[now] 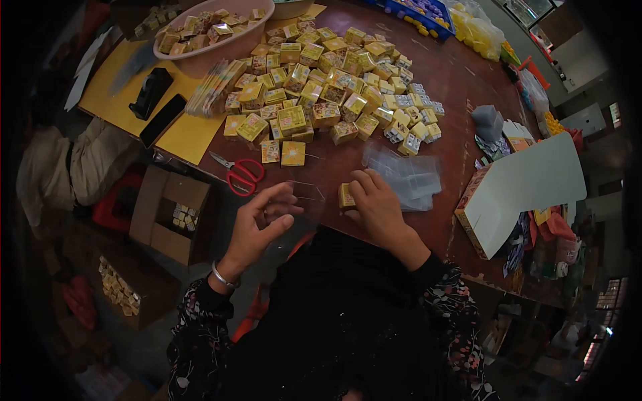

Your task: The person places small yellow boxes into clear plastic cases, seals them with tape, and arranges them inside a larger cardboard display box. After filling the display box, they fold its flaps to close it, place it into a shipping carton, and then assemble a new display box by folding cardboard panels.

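Note:
My right hand (379,206) is closed around a small yellow box (346,195) at the table's near edge. To its left, my left hand (262,219) has bent fingers, with the thumb apart from them. A clear plastic bag (309,190) shows as thin bright edges at those fingertips; exactly how it is gripped is hard to see. Flat clear bags (408,184) lie just right of my right hand. Beyond both hands spreads a heap of small yellow printed boxes (291,119). Red-handled scissors (245,179) rest beside my left hand.
A pink basin (166,53) of boxes stands at the back left. Nearer are a black tape dispenser (152,92), a phone (162,120) and stacked flat cards (212,90). An open carton (478,200) sits right; a blue crate (449,31) stands behind. A cardboard box (157,220) is below left.

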{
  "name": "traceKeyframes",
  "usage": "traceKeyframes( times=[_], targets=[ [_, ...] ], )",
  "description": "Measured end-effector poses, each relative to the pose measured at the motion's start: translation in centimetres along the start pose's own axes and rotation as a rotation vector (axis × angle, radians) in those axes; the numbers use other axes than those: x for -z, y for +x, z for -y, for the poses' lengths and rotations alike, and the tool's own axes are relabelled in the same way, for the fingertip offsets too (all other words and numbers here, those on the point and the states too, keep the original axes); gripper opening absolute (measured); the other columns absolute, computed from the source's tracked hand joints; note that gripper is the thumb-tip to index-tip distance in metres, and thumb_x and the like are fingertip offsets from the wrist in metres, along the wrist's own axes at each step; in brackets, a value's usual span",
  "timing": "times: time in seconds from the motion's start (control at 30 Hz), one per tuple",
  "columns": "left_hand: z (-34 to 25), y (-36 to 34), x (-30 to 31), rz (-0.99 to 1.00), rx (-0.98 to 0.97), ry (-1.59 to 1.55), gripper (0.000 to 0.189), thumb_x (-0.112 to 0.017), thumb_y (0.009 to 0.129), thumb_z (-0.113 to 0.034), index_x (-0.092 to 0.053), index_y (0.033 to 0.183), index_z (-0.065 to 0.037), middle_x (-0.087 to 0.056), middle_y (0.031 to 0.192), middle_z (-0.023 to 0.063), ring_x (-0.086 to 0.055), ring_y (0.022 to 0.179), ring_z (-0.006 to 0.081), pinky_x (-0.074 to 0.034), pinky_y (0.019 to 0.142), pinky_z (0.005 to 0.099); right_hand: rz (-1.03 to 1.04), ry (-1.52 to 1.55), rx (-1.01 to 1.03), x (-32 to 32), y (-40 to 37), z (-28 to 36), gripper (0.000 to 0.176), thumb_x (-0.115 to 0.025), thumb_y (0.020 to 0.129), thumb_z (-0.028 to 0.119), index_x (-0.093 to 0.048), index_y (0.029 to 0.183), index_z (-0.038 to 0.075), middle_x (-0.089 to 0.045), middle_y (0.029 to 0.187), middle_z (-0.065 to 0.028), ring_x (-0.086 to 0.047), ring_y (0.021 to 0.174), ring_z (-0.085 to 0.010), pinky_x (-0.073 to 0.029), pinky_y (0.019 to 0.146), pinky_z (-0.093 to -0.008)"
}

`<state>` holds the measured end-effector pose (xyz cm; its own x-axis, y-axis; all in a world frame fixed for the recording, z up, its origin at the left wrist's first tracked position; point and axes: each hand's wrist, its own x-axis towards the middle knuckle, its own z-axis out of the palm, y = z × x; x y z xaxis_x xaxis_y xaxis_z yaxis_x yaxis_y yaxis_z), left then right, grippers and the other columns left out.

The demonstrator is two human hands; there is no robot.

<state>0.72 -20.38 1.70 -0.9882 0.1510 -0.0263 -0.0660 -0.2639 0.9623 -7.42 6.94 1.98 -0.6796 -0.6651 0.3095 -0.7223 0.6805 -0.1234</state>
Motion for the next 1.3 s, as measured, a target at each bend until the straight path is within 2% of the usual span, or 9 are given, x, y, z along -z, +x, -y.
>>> traceKeyframes(
  times=[0.17,0.3,0.4,0.6,0.7,0.9,1.1,1.2,1.3],
  targets=[
    [-0.1,0.2,-1.2,-0.009,0.011,0.042,0.06,-0.071,0.094,-0.005,-0.049,0.149,0.001,-0.064,0.128,0.0121,-0.068,0.119,0.0232,-0.055,0.1,0.0326,0.011,0.201,-0.045,1.2,-0.6,-1.6,0.047,-0.085,0.072,0.007,-0.061,0.112,0.005,-0.066,0.12,-0.0125,-0.065,0.113,-0.0312,-0.057,0.088,-0.0403],
    [0.2,0.4,-2.5,0.02,-0.048,0.044,0.062,-0.073,0.093,-0.005,-0.049,0.15,0.0,-0.061,0.133,0.0125,-0.066,0.122,0.0235,-0.054,0.105,0.0359,-0.377,0.697,-0.303,7.2,-0.7,0.1,0.041,-0.087,0.076,0.001,-0.065,0.112,0.003,-0.071,0.122,-0.0148,-0.072,0.105,-0.0284,-0.06,0.088,-0.0355],
    [0.0,0.9,-4.3,0.104,-0.095,0.101,0.063,-0.073,0.093,-0.004,-0.048,0.151,0.0,-0.059,0.136,0.013,-0.064,0.126,0.0245,-0.053,0.107,0.0371,-0.401,0.816,-0.262,9.3,-1.1,2.0,0.043,-0.087,0.077,0.004,-0.066,0.114,0.003,-0.071,0.124,-0.0148,-0.072,0.107,-0.0284,-0.059,0.088,-0.0352],
    [-0.4,0.7,-6.7,0.135,-0.125,0.057,0.067,-0.072,0.092,-0.001,-0.045,0.153,-0.002,-0.057,0.138,0.0113,-0.063,0.127,0.0226,-0.049,0.111,0.0355,-0.296,0.427,-0.093,11.1,-1.4,2.0,0.041,-0.086,0.079,0.007,-0.066,0.114,0.003,-0.07,0.123,-0.0145,-0.069,0.11,-0.0325,-0.057,0.087,-0.038],
    [0.0,0.5,-7.0,0.138,-0.128,0.023,0.067,-0.071,0.092,0.002,-0.045,0.153,-0.001,-0.057,0.138,0.0112,-0.061,0.13,0.0221,-0.048,0.113,0.0356,-0.22,0.386,-0.093,11.9,-1.7,1.9,0.04,-0.085,0.079,0.008,-0.066,0.113,0.003,-0.07,0.119,-0.0142,-0.067,0.108,-0.0344,-0.056,0.087,-0.0397],
    [0.8,0.5,-7.8,0.137,-0.234,0.046,0.063,-0.069,0.091,0.005,-0.048,0.151,0.0,-0.056,0.138,0.0106,-0.057,0.133,0.0213,-0.046,0.114,0.0354,-0.214,0.421,-0.212,12.4,-2.0,2.0,0.038,-0.084,0.079,0.007,-0.065,0.111,0.003,-0.069,0.113,-0.0136,-0.067,0.102,-0.034,-0.056,0.086,-0.0407],
    [0.6,0.0,-8.4,0.148,-0.243,0.094,0.061,-0.069,0.091,0.005,-0.05,0.149,0.001,-0.054,0.139,0.0101,-0.057,0.131,0.0195,-0.046,0.113,0.0334,-0.055,0.514,-0.052,12.4,-2.2,0.7,0.038,-0.083,0.079,0.004,-0.068,0.114,0.003,-0.071,0.123,-0.0128,-0.069,0.108,-0.0309,-0.058,0.089,-0.0389],
    [0.6,-0.1,-8.6,0.159,-0.237,0.124,0.061,-0.069,0.091,0.006,-0.05,0.149,0.001,-0.054,0.139,0.01,-0.056,0.132,0.0193,-0.045,0.113,0.0327,0.064,0.617,-0.062,12.5,-2.2,-0.2,0.035,-0.081,0.086,0.012,-0.066,0.117,0.005,-0.07,0.118,-0.0134,-0.068,0.108,-0.0352,-0.056,0.09,-0.041],
    [0.8,-0.1,-9.1,0.165,-0.234,0.073,0.06,-0.067,0.092,0.007,-0.05,0.149,0.001,-0.053,0.139,0.0097,-0.056,0.132,0.0197,-0.045,0.113,0.0326,0.048,0.555,0.0,12.2,-2.1,-0.3,0.034,-0.081,0.087,0.013,-0.067,0.117,0.006,-0.071,0.116,-0.0124,-0.068,0.108,-0.0335,-0.057,0.089,-0.0397]
  ],
)
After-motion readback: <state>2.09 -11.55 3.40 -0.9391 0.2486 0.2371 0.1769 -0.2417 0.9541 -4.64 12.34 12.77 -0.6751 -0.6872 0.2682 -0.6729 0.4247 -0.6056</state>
